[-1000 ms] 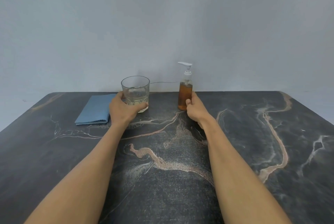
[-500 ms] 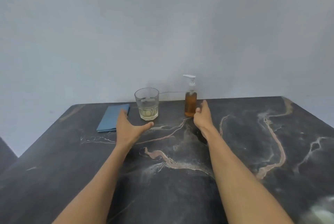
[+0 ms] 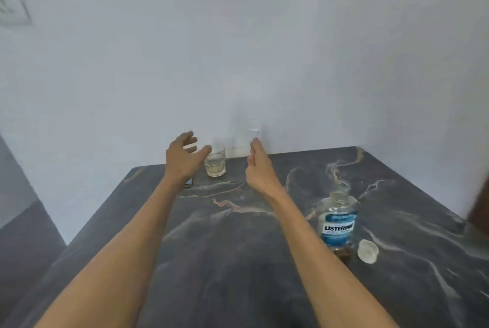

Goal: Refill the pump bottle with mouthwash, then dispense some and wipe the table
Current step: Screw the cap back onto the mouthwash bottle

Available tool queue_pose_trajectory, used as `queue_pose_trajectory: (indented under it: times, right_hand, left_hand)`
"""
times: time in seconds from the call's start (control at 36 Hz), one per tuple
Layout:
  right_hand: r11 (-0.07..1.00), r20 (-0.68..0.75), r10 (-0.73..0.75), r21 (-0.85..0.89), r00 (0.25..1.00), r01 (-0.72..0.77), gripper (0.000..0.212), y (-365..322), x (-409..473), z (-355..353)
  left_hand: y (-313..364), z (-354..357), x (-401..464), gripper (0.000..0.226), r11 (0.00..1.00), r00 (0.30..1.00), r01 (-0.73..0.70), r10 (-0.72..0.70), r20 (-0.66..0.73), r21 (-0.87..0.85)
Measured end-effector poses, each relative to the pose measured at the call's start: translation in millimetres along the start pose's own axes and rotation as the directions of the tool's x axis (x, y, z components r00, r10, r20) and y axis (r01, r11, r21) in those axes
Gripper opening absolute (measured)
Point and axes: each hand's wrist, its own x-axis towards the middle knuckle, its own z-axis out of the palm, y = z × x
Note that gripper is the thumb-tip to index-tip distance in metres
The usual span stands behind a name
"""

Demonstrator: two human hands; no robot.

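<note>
L hand raised w/ fingers spread, empty, by glass, R hand loose, holding nothing, uncapped Listerine bottle + cap on dark marble surface

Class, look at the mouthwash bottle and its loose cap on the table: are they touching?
Apart. The head view shows dark table between the mouthwash bottle and the cap.

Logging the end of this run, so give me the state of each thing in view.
Left hand: open, holds nothing.
Right hand: open, holds nothing.
Glass: upright, a little pale liquid.
Mouthwash bottle: upright, uncapped.
Cap: off, on the table.
Pump bottle: mostly hidden, only its blurred top shows.
</note>
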Motion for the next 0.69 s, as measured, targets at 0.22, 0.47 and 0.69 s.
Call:
queue_pose_trajectory:
  times: [0.22, 0.47, 0.69]
  right_hand:
    - [0.958, -0.102, -0.285, -0.045, 0.953, 0.282, 0.054, -93.9, -64.3, -55.7]
    - [0.937, -0.206, -0.35, -0.087, 0.914, 0.339, 0.053, -122.4, -121.2, -146.0]
    - [0.975, -0.296, -0.217, -0.118, 0.93, 0.19, 0.051, -55.9, -145.7, -191.7]
  left_hand:
    - [107.6, -13.0, -49.9, 0.056, 0.981, 0.981, -0.193, 0.193, -0.003, -0.007]
    - [158.5, 1.3, -96.0, 0.059, 0.97, 0.96, -0.241, 0.242, 0.138, -0.03]
    - [130.4, 69.3, -147.9, 0.074, 0.99, 0.923, -0.117, 0.138, 0.36, -0.081]
